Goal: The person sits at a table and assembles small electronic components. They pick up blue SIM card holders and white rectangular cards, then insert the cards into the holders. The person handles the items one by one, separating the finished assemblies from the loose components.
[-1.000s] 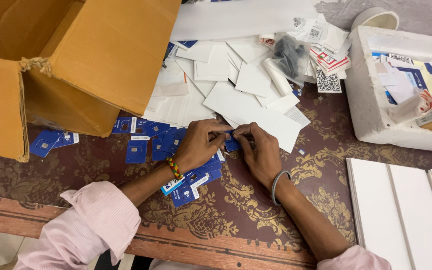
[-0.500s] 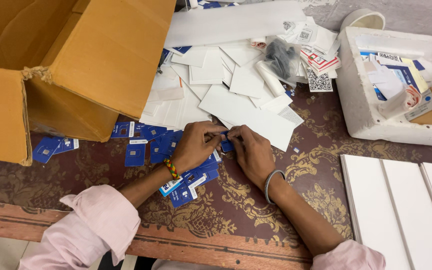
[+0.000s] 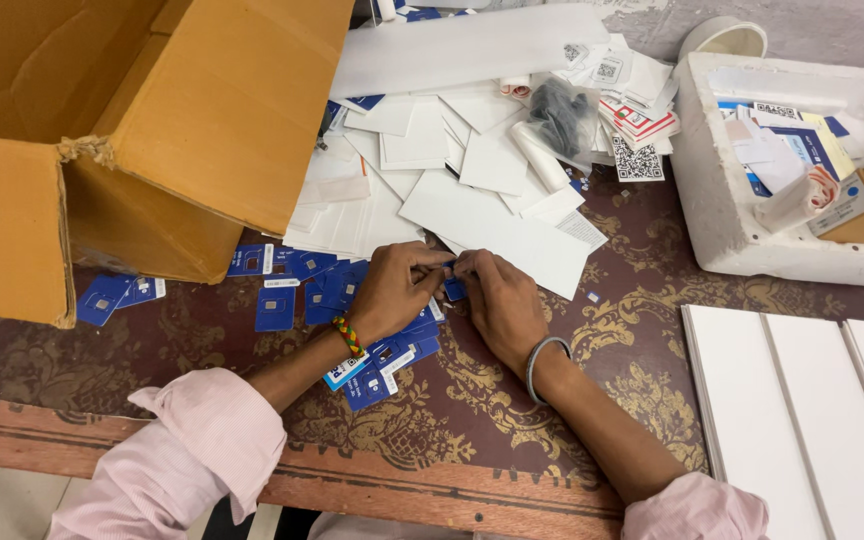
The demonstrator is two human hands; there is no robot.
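**Both hands pinched on one small blue card at mid-table**

Compared with half a second ago, the hands have hardly moved: they stay pressed together at the same spot, fingertips meeting over the same small blue card. The shift in the surroundings comes from the head camera, not from the things.

The left hand [image 3: 397, 290] and the right hand [image 3: 500, 300] meet near the middle of the table [image 3: 652, 300]. Each grip is closed, thumb and fingers pinching the blue card [image 3: 455, 289], which sits between the two sets of fingertips and is mostly hidden by them; only a small blue corner shows. The card is held just at the near edge of a white sheet [image 3: 497, 228] that lies on the table.

Under and to the left of the left hand, more blue cards [image 3: 292, 290] lie scattered, some beneath the wrist. A cardboard box [image 3: 152, 120] stands open at the far left corner. White papers [image 3: 412, 150] are heaped towards the far edge. A white foam tray [image 3: 752, 240] holding packets sits on the far right, and white panels [image 3: 802, 420] lie at the near right corner.
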